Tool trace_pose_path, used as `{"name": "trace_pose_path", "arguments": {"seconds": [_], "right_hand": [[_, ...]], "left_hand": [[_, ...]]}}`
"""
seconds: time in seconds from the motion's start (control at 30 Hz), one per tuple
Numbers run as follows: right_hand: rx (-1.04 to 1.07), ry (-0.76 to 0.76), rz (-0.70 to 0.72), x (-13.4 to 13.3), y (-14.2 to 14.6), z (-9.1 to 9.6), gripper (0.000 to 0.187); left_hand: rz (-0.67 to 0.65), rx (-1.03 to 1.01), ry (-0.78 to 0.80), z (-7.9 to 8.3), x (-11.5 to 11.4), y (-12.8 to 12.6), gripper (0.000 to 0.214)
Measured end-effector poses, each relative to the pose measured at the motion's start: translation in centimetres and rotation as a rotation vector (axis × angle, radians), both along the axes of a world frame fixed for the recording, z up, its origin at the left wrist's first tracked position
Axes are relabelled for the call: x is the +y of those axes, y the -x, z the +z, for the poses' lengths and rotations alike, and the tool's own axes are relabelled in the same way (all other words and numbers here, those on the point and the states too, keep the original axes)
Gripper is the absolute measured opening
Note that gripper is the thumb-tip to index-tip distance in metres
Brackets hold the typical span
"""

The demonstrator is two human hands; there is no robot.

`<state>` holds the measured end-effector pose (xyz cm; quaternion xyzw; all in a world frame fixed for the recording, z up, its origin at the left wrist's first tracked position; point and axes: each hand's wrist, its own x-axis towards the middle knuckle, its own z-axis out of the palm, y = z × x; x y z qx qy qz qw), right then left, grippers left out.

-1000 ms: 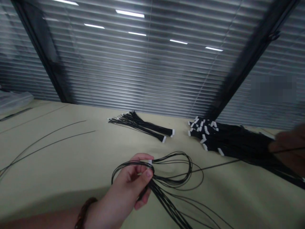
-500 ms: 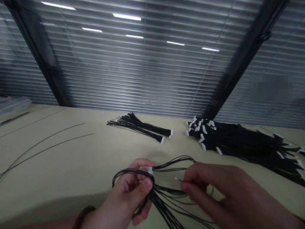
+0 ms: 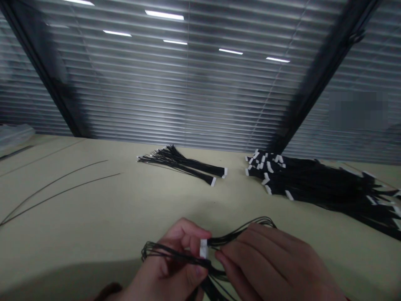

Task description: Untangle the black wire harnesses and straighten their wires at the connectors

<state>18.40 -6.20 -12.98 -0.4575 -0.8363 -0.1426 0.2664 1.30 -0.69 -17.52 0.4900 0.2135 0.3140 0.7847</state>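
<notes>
A: Head view. Left hand?
B: Left hand (image 3: pixel 171 276) at bottom centre. Fingers curled, thumb bent in, gripping a bunch of black wires (image 3: pixel 169 252) and a white connector (image 3: pixel 204 248), which sits at the fingertips.
A: Right hand?
B: Right hand (image 3: pixel 275 263), just right of the connector. Thumb and forefinger almost together, pinching a thin wire (image 3: pixel 214 248) beside it. Whether the tip is seated: hidden, can't tell.
A: Where do the wires run?
B: One loop out left, across the left hand. Another right, partly behind the right hand. More drop between both hands to the bottom edge.
A: Table?
B: Pale table (image 3: pixel 131 217). Small bundle (image 3: pixel 188 165) farther back, near the middle, white ends facing right. Big dark pile (image 3: pixel 319 179) to its right, well apart, white ends mostly at the pile's left.
A: Left side?
B: Two loose strands (image 3: pixel 59 182), curved, meeting near the left edge. Clear bag (image 3: pixel 15 136) in the far left corner.
A: Behind?
B: Blinds (image 3: pixel 188 92), light streaks across the top.
</notes>
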Motion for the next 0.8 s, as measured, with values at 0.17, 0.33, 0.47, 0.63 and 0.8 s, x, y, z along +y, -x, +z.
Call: {"name": "trace_pose_path", "arguments": {"seconds": [0.17, 0.33, 0.47, 0.63, 0.8], "right_hand": [[-0.018, -0.019, 0.006, 0.1, 0.1, -0.4, 0.023], [-0.068, -0.002, -0.027, 0.1, 0.0, -0.7, 0.022], [-0.069, 0.029, -0.018, 0.1, 0.2, -0.9, 0.018], [-0.013, 0.029, -0.039, 0.1, 0.9, -1.3, 0.021], [-0.018, -0.003, -0.124, 0.7, 0.5, -0.3, 0.021]], "left_hand": [[0.031, 0.014, -0.046, -0.2, 0.1, 0.0, 0.019], [0.04, 0.022, -0.066, -0.3, 0.3, 0.0, 0.018], [0.024, 0.045, -0.04, -0.6, 0.3, -0.1, 0.017], [-0.011, 0.012, 0.021, 0.1, 0.3, -0.6, 0.02], [0.073, 0.181, 0.096, 0.9, 1.0, -1.1, 0.038]]}}
